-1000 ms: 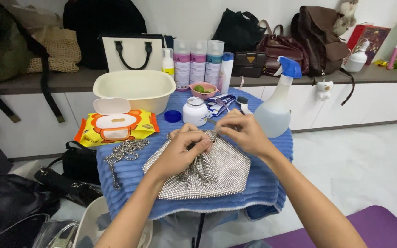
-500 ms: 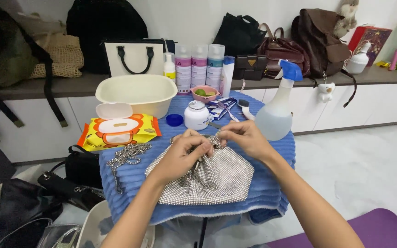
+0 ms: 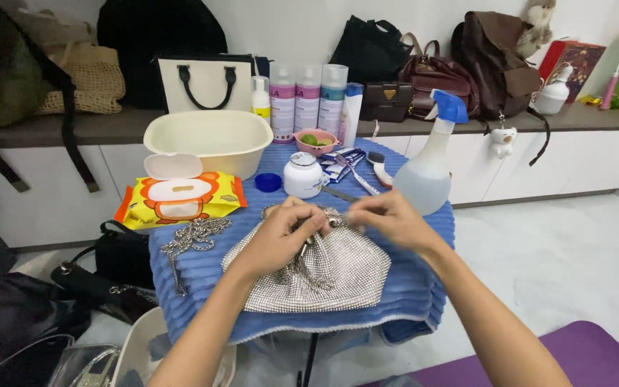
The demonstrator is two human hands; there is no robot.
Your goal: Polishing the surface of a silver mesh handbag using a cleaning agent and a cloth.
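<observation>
The silver mesh pouch (image 3: 320,266) lies flat at the centre of the blue towel (image 3: 202,269) covering the small table. The left hand (image 3: 281,240) pinches the gathered mouth of the pouch; the right hand (image 3: 388,221) grips the same opening from the other side. Working the mouth calls for small, even pulls. The chain (image 3: 191,236) lies just left; the jar (image 3: 302,175) and spray bottle (image 3: 428,172) stand near behind, limiting forward room; the towel's front edge is near.

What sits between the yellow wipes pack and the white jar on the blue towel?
In the head view, a small blue cap lies on the towel between the wipes pack and the white jar, close to the jar.
</observation>
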